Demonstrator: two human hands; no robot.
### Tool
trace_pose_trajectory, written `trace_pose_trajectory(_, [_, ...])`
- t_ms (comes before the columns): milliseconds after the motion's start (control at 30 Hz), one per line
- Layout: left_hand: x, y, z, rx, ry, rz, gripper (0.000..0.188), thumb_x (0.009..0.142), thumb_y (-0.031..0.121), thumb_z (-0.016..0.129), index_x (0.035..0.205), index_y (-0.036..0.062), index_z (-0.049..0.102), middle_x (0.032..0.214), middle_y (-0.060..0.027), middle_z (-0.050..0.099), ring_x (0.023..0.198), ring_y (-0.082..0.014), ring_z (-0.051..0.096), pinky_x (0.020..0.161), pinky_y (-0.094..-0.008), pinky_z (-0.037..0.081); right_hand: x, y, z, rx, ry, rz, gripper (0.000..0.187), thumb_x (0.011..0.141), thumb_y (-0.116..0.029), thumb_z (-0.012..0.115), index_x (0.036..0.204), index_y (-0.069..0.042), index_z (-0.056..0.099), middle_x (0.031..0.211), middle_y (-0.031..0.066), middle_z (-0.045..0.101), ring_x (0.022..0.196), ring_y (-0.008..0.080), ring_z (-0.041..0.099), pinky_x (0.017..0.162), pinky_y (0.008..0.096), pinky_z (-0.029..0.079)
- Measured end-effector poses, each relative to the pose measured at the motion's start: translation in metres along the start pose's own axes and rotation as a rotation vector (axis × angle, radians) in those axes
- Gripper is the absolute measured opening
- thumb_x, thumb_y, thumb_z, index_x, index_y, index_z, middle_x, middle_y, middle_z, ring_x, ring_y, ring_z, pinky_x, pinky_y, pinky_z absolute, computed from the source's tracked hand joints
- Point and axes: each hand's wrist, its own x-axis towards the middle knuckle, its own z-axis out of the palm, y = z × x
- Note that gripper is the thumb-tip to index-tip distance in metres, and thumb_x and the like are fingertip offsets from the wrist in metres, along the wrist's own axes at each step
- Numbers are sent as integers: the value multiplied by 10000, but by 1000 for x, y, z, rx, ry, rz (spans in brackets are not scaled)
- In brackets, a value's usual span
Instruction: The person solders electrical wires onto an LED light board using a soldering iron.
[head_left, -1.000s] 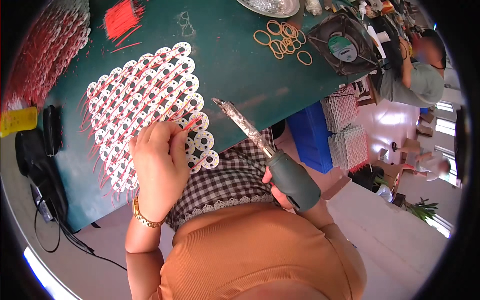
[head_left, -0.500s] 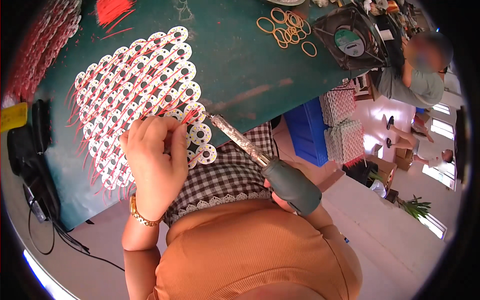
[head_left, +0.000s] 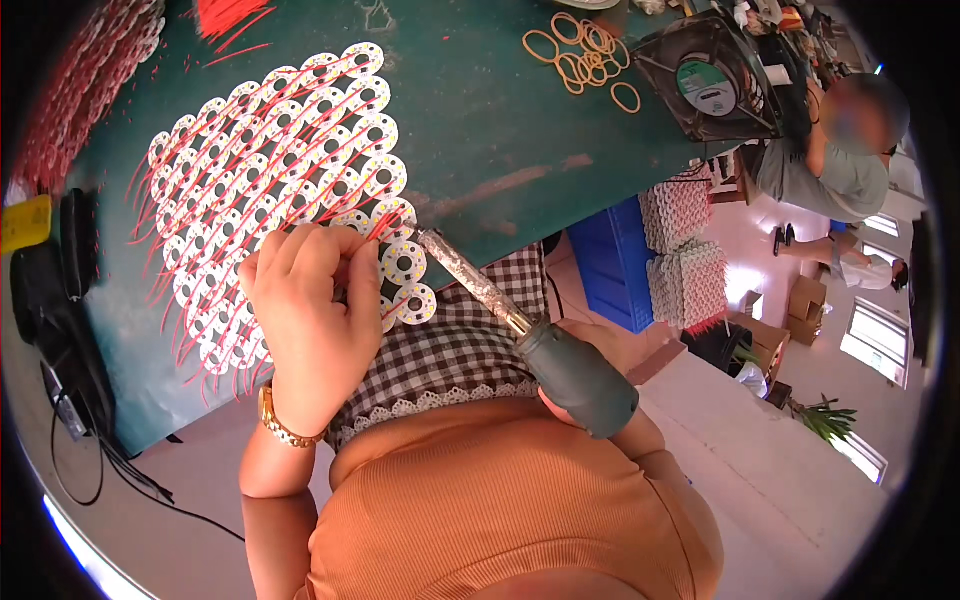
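A sheet of joined white ring-shaped circuit boards point(head_left: 399, 178) lies on the green table near its front edge, with thin red wires running slantwise across it. Over the sheet's near right part, my left hand point(head_left: 315, 310) is closed in a pinch on a red wire point(head_left: 384, 229), whose end rests at a ring on the right edge. Wrapped round the dark green handle of a soldering iron point(head_left: 580, 380) is my right hand point(head_left: 598, 348), partly hidden behind it. The iron's tip points up and left, just beside that ring; whether it touches cannot be made out.
Red wires point(head_left: 225, 15) are bunched at the far left, near stacked wired boards point(head_left: 85, 100). Rubber bands point(head_left: 590, 65) and a square fan point(head_left: 706, 85) sit far right. A blue bin point(head_left: 610, 265) stands beyond the table edge. A person point(head_left: 825, 165) sits at right.
The soldering iron's tip has drawn slightly right and down, away from the ring. The sheet's right edge sits slightly farther right. My left hand keeps its pinch. A background person has shifted.
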Motion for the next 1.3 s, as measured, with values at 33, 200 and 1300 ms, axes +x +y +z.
trace_pose_trajectory(33, [0,0,0,1,-3,-3,103,829,92,703,796,113,608,693,0,541,681,-213,491,693,-383,300,1,-1,-1,0,0,1,422,700,-240,811,997,-4,625,784,112,708,652,256,702,592,343,551])
trace_pose_trajectory(200, [1,1,-1,0,-16,-20,105,827,89,703,794,116,607,696,0,545,684,-212,491,692,-381,299,-2,-4,6,-227,-9,91,352,731,-244,783,989,-44,650,763,68,693,628,238,672,584,322,531])
trace_pose_trajectory(1300, [-21,7,-13,-145,-107,-138,182,743,-18,714,717,57,550,635,-64,535,525,-231,530,475,-355,397,1,-37,3,-538,-10,58,351,647,-236,810,944,-99,684,833,52,718,732,269,690,676,358,534])
